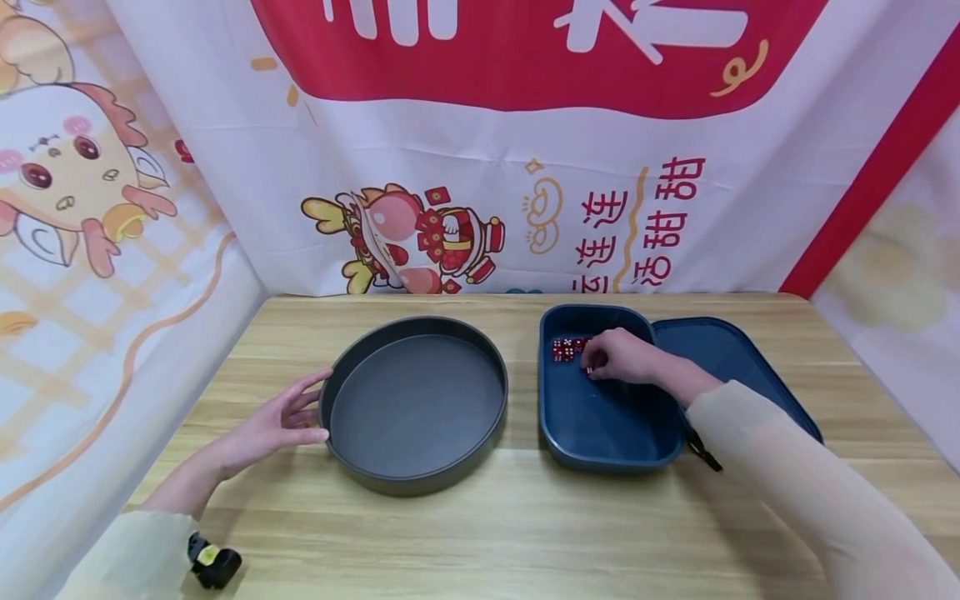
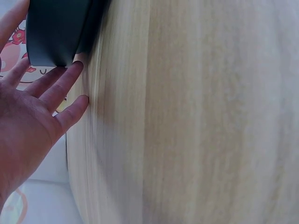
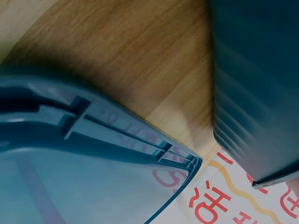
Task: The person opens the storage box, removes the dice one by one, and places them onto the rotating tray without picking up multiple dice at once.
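In the head view a round dark grey pan [image 1: 420,408] lies on the table, its inside bare. My left hand [image 1: 273,421] rests at the pan's left side, fingers spread and fairly straight against the wall. The left wrist view shows the fingertips by the pan's dark wall [image 2: 58,32]. To the right is a blue rectangular box [image 1: 600,425] with several red dice [image 1: 564,349] grouped near its far left corner. My right hand [image 1: 626,357] reaches into the box and pinches a red die beside that group, mostly hidden by the fingers.
A blue lid [image 1: 720,354] lies right of the box, partly behind the right forearm; its ribbed rim [image 3: 117,128] shows in the right wrist view. A black strap-like piece [image 1: 703,450] sticks out by the box. A printed cloth [image 1: 480,192] hangs behind the wooden table [image 1: 480,542].
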Demonstrator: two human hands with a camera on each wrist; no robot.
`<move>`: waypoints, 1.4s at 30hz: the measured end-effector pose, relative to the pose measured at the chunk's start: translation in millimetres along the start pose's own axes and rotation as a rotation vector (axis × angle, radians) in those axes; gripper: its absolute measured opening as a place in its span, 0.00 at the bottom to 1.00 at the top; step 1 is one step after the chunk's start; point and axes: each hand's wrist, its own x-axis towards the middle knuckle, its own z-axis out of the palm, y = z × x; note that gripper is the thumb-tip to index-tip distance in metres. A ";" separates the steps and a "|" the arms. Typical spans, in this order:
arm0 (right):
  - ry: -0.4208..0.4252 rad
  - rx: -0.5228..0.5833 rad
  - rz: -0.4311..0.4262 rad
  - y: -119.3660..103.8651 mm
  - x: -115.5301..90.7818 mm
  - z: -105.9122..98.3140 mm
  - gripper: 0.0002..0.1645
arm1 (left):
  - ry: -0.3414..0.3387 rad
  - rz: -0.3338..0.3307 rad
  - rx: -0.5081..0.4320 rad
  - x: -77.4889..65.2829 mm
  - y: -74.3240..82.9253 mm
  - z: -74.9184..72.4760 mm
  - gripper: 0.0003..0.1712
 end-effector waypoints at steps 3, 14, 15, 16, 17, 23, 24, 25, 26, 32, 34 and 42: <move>0.004 0.007 -0.007 -0.4 -1.5 -1.6 0.07 | -0.002 -0.002 -0.002 0.6 0.0 0.1 0.50; 0.150 0.176 -0.123 -24.4 -21.4 -14.5 0.10 | -0.007 -0.008 0.004 -2.5 1.3 -0.2 0.49; 0.158 0.211 -0.136 -28.8 -23.7 -14.2 0.10 | -0.007 -0.009 0.006 -2.4 2.0 0.0 0.49; 0.167 0.241 -0.150 -33.7 -26.0 -13.5 0.11 | -0.007 -0.010 0.007 -2.4 2.8 0.2 0.49; 0.177 0.269 -0.163 -39.2 -27.7 -12.1 0.11 | -0.007 -0.009 0.008 -2.2 3.2 0.4 0.49; 0.250 0.366 -0.166 -80.5 -31.6 1.9 0.10 | -0.009 0.004 0.006 -1.1 2.3 0.8 0.49; 0.266 0.377 -0.158 -88.0 -31.3 4.7 0.09 | -0.010 0.006 0.005 -1.1 2.0 0.7 0.49; 0.284 0.385 -0.148 -95.6 -30.8 7.6 0.09 | -0.010 0.006 0.005 -1.3 1.8 0.7 0.49; 0.299 0.399 -0.140 -103.1 -29.9 10.7 0.09 | -0.011 0.007 0.004 -1.4 1.4 0.6 0.49; 0.311 0.505 -0.185 -142.4 -15.9 32.9 0.07 | -0.007 -0.006 0.000 -3.5 -0.4 -0.8 0.49; 0.288 0.517 -0.206 -154.6 -9.2 42.3 0.07 | -0.007 -0.006 -0.002 -4.0 -1.0 -0.8 0.49; 0.223 0.487 -0.212 -191.7 17.8 76.8 0.09 | -0.017 0.018 -0.018 -2.1 0.5 -0.3 0.49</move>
